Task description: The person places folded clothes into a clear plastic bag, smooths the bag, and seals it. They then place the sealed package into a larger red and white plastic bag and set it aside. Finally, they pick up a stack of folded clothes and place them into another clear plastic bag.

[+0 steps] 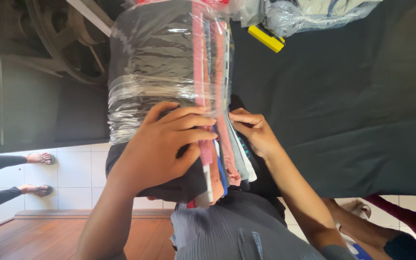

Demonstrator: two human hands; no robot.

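Dark cloth [352,110], bagged clothes stack [169,72] half-hidden

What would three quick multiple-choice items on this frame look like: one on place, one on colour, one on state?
1. Where does the left hand rest?
A. on the stack of folded clothes
B. on the tiled floor
C. on the yellow object

2. What colour is the small object on the dark cloth?
A. green
B. yellow
C. white

3. What state is the stack's far part in?
A. wrapped in clear plastic
B. bare
C. boxed

Key: 1 A, its fingers spread flat across the stack; 2 B, it is bright yellow; 3 A, shiny wrinkled film covers it, while the right hand touches the unwrapped near edge.
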